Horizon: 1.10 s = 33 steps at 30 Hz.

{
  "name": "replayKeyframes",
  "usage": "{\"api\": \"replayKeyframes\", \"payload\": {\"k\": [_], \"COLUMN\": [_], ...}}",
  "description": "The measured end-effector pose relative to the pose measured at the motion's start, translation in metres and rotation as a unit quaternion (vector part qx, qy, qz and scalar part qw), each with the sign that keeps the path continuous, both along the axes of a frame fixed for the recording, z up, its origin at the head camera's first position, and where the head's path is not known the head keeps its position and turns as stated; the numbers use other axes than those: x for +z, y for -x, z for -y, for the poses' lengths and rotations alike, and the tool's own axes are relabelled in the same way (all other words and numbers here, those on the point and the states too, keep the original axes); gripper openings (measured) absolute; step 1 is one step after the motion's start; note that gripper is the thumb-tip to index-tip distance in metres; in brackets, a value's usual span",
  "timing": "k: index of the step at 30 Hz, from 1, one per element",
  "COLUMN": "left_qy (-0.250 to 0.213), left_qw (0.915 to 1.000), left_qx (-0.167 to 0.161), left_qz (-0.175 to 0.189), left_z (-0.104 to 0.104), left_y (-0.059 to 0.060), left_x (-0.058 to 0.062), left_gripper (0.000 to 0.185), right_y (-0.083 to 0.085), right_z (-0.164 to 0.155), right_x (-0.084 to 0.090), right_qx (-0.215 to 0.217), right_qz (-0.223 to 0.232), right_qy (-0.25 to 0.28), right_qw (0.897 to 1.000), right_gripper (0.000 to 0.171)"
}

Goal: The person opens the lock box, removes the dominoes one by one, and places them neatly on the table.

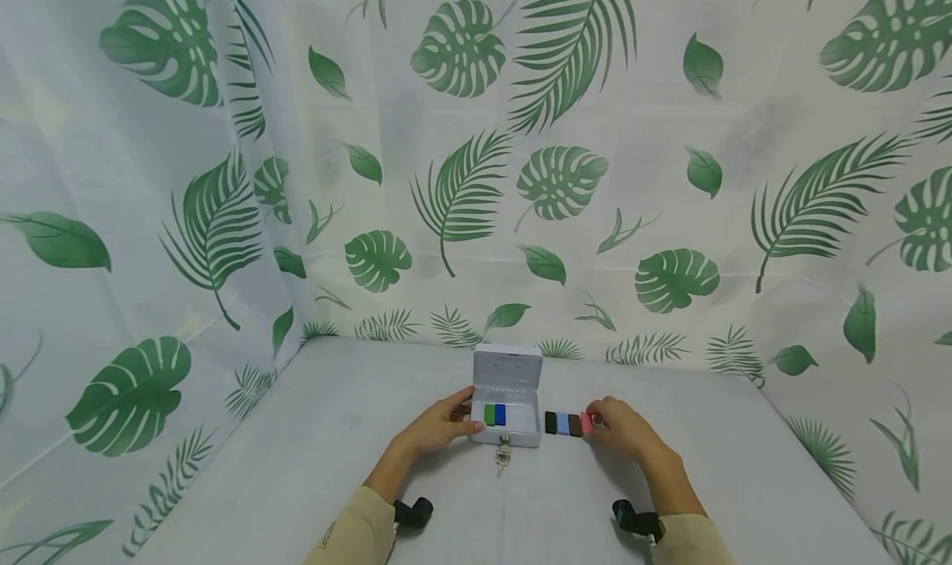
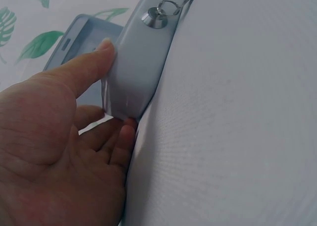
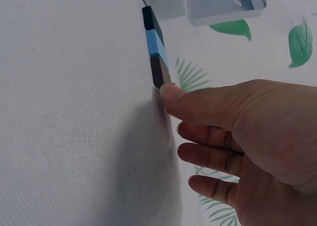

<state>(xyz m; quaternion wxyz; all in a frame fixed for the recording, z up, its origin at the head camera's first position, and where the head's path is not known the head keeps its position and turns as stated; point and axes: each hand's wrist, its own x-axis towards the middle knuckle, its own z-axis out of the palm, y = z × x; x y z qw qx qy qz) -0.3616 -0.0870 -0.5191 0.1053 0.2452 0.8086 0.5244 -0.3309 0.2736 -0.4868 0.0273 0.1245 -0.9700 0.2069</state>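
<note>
A pale grey cash box (image 1: 526,438) stands on the table with its lid (image 1: 508,372) raised. Inside, a green block (image 1: 489,415) and a blue block (image 1: 501,415) lie side by side at the left. My left hand (image 1: 437,424) grips the box's left end, thumb on the rim and fingers around the side. To the right of the box, a black block (image 1: 550,422), a light blue block (image 1: 563,424) and a brown block (image 1: 575,425) form a row. At its right end my right hand (image 1: 623,429) pinches a pink block (image 1: 586,423), mostly hidden by the thumb in the right wrist view.
Keys (image 1: 503,459) hang from the lock (image 2: 154,18) on the box's front. A white cloth covers the table (image 1: 521,515). Behind and to the left hang leaf-printed curtains (image 1: 595,218). Each wrist carries a black camera (image 1: 413,513).
</note>
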Motion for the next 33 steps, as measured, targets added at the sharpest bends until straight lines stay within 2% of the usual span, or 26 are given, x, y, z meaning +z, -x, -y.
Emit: {"api": "replayKeyframes", "payload": {"k": [33], "left_qy": [0.008], "left_qw": [0.9999], "left_qx": [0.006], "left_qz": [0.002], "left_z": [0.0002], "left_y": [0.0021], "left_x": [-0.002], "left_gripper": [0.082], "right_y": [0.0008], "right_z": [0.0024], "right_x": [-0.0045], "right_qx": [-0.01], "right_qz": [0.001], "right_qy": [-0.014], "right_qw": [1.0], "right_gripper": [0.026]}}
